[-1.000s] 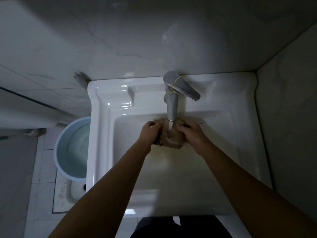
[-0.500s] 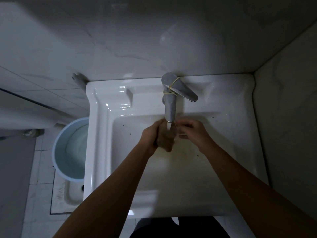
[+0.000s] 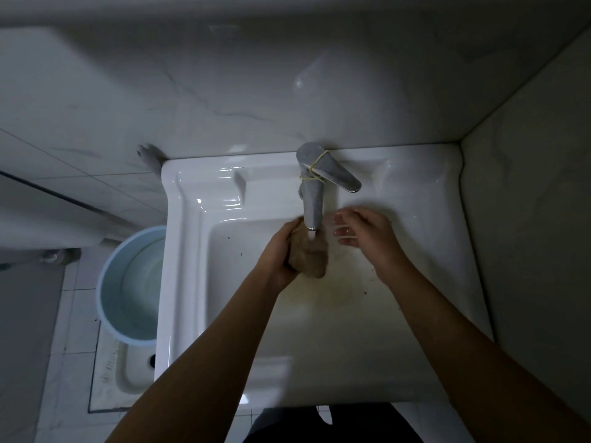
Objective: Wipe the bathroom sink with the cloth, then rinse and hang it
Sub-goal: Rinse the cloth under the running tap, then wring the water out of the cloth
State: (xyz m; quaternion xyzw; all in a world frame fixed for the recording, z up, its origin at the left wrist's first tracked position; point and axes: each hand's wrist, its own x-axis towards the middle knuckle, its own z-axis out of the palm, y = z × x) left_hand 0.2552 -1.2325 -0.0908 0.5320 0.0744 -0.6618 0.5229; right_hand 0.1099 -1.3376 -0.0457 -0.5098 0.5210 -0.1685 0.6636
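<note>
At the bottom of the frame our two bare forearms reach up and inward over the white sink [image 3: 441,187], whose basin fills the centre and shows a yellowish stain and dark specks near the middle. Our left hand [image 3: 276,251] is closed around the brown cloth [image 3: 308,255], bunched into a wad that hangs from our grip just left of centre, directly beneath the spout. A thin stream of water falls from the faucet [image 3: 311,193] onto the top of the cloth. Our right hand [image 3: 367,233], right of centre, is apart from the cloth, its fingers spread and blurred, holding nothing. The faucet stands at the upper middle of the sink deck, its lever angled toward the right, with a yellow rubber band [image 3: 315,171] looped around its body. At the left edge, beside the sink and lower down, a pale blue bucket [image 3: 108,282] sits on the tiled floor. Grey marbled wall tiles [image 3: 224,91] fill the top of the frame.
</note>
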